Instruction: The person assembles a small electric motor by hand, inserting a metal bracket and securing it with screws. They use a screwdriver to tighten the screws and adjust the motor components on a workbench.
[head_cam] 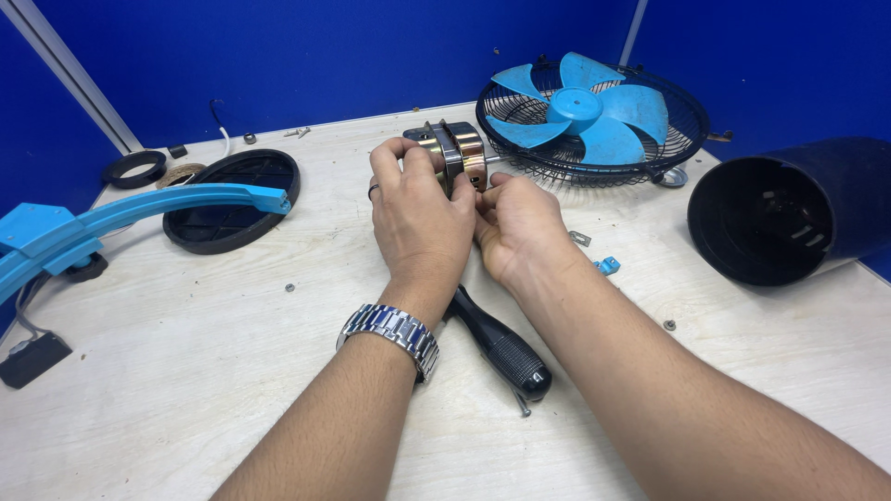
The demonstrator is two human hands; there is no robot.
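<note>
Lower half of the fan motor (452,153) hidden behind both hands; screwdriver (501,348) partly covered by the wrists, tip out of sight. Blue stand arm (139,211) cut off at the left edge. Motor upright on the table (232,371), just in front of the fan guard with its blue blade (594,111). Left hand (419,223) wrapped over the motor's near side, fingers (394,158) curled onto the casing (ring and metal watch visible). Right hand (522,227) pinching at the motor's right edge, fingertips (492,181) narrow; anything gripped between them impossible to make out.

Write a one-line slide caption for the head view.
Both hands, left hand and right hand, grip a round metal fan motor on a pale wooden table, beside a blue-bladed fan in black wire guard.
</note>
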